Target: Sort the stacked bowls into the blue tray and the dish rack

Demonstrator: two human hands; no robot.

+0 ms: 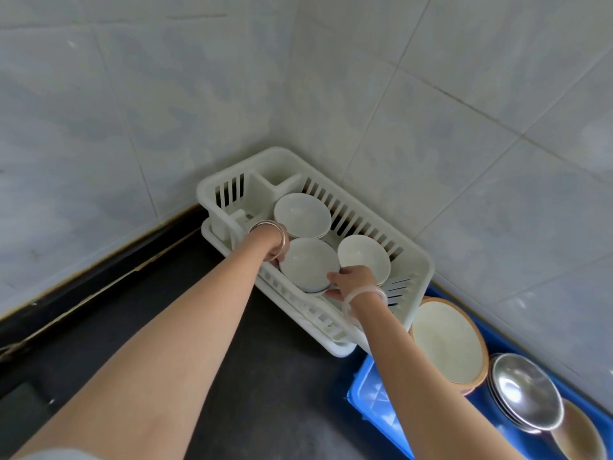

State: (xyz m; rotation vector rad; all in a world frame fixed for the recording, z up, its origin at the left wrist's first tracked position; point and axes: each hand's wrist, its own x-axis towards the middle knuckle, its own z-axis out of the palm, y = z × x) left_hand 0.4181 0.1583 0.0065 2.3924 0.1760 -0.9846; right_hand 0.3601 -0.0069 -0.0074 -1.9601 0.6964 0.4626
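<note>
A white plastic dish rack (416, 260) stands in the tiled corner on the dark counter. Three white bowls sit inside it: one at the back (302, 214), one on the right (363, 257), and one at the front (310, 262). Both hands hold that front bowl. My left hand (277, 249) grips its left rim and my right hand (351, 280) grips its near right edge. A blue tray (373, 400) at the lower right holds a large brown-rimmed bowl (447, 343) and stacked steel bowls (527, 393).
Tiled walls close in behind and to the right of the rack. The dark counter (272, 376) stretches to the left and front. The rack's cutlery compartment (252, 194) sits at its back left.
</note>
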